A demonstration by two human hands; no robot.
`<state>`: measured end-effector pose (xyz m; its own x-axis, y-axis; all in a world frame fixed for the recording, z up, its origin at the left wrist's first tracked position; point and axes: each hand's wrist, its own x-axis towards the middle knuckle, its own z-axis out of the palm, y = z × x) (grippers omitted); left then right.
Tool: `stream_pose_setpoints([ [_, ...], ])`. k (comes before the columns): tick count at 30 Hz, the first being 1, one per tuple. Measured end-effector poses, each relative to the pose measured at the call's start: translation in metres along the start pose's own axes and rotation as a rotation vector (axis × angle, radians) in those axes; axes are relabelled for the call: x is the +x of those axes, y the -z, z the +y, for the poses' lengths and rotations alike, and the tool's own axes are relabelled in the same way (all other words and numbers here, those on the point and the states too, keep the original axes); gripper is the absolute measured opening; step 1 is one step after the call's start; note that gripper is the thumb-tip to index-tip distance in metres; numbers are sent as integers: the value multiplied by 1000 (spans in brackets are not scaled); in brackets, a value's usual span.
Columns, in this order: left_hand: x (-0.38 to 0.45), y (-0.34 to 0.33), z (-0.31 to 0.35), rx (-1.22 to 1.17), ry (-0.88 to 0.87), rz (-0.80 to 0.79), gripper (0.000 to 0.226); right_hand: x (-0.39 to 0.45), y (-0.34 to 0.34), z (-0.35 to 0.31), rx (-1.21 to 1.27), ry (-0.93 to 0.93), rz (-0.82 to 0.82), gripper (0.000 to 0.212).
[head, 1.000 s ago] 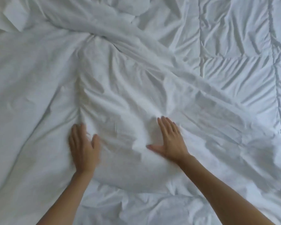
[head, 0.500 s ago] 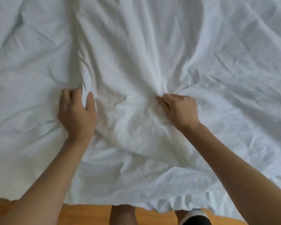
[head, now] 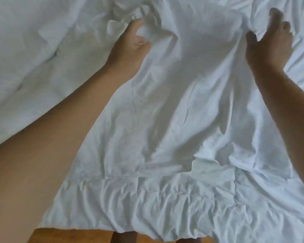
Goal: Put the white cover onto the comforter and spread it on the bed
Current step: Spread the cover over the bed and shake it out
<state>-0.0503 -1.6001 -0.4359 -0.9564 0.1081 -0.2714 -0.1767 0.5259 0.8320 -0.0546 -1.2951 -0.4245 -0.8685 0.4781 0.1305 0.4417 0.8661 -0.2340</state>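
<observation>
Hands in view: two, both bare, both reaching forward over white bedding.
Left hand (head: 130,44): fingers curled into a bunched fold of the white cover (head: 191,102), gripping it; fingertips partly buried in the cloth and blurred.
Right hand (head: 268,44): fingers extended and spread, back of hand toward the camera, holding nothing; whether the palm touches the cloth cannot be told, the hand being blurred.
Forearms: two, bare, entering from the lower left and the right edge.
White cover: one, lying between and below the hands, smooth cloth with long creases; its near edge ends short of the bedding's near edge.
Comforter (head: 165,204): one, quilted and puckered, showing as a band below the cover's near edge and running to the near side of the bed; how far it lies inside the cover cannot be told.
Other bedding: white cloth to the left (head: 25,58), rumpled; not told apart from the cover.
Floor (head: 68,236): one strip of orange-brown wood along the bottom edge.
Legs: two dark shapes at the bottom edge (head: 124,237), partly hidden by the bedding.
</observation>
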Motion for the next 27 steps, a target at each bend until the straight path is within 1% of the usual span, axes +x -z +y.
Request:
stream_pose_setpoints([
  [1, -19, 7, -17, 177, -39, 111, 54, -17, -8, -1, -11, 96, -33, 58],
  [3, -68, 14, -56, 424, -228, 327, 43, -66, -21, 1, 52, 315, -40, 61],
  [4, -96, 15, -76, 500, -323, 382, 37, -97, -25, 4, 104, 444, -55, 58],
  [5, -125, 15, -97, 555, -405, 374, 33, -130, -30, 13, 153, 594, -86, 55],
  [6, -156, 11, -120, 607, -487, 297, 32, -165, -34, 24, 196, 751, -135, 56],
  [8, -217, -1, -156, 730, -585, -9, 44, -230, -40, 55, 211, 1005, -290, 68],
  [9, -242, -8, -172, 797, -592, -169, 52, -255, -42, 73, 167, 1078, -372, 75],
  [10, -260, -16, -185, 851, -578, -278, 58, -275, -45, 91, 100, 1104, -444, 80],
  [11, -270, -22, -193, 892, -560, -313, 59, -287, -48, 107, 34, 1086, -490, 81],
  [12, -273, -27, -198, 914, -553, -284, 54, -293, -51, 119, -7, 1032, -493, 76],
  [13, -269, -30, -198, 927, -546, -221, 46, -294, -53, 128, -15, 966, -464, 67],
  [15, -253, -32, -188, 895, -520, -70, 27, -290, -56, 132, 9, 874, -345, 39],
  [16, -246, -30, -183, 865, -524, -33, 21, -286, -57, 128, 29, 848, -293, 24],
  [17, -240, -28, -179, 826, -555, -40, 18, -281, -56, 122, 42, 810, -272, 15],
  [19, -240, -20, -176, 772, -649, -146, 24, -281, -51, 102, 108, 738, -278, 23],
  [20, -247, -13, -179, 762, -694, -220, 28, -287, -47, 92, 160, 753, -314, 27],
  [22, -271, 10, -192, 773, -749, -373, 28, -326, -37, 76, 277, 893, -444, 34],
  [23, -288, 23, -200, 811, -753, -405, 31, -353, -27, 66, 303, 976, -548, 36],
  [24, -307, 37, -216, 869, -734, -426, 36, -390, -20, 59, 267, 1046, -660, 35],
  [25, -324, 51, -230, 924, -651, -481, 38, -429, -16, 54, 170, 1109, -816, 32],
  [26, -341, 63, -248, 963, -506, -548, 38, -466, -12, 47, 44, 1114, -981, 32],
  [27, -356, 75, -271, 986, -396, -632, 33, -495, -8, 39, -72, 1092, -1083, 33],
])
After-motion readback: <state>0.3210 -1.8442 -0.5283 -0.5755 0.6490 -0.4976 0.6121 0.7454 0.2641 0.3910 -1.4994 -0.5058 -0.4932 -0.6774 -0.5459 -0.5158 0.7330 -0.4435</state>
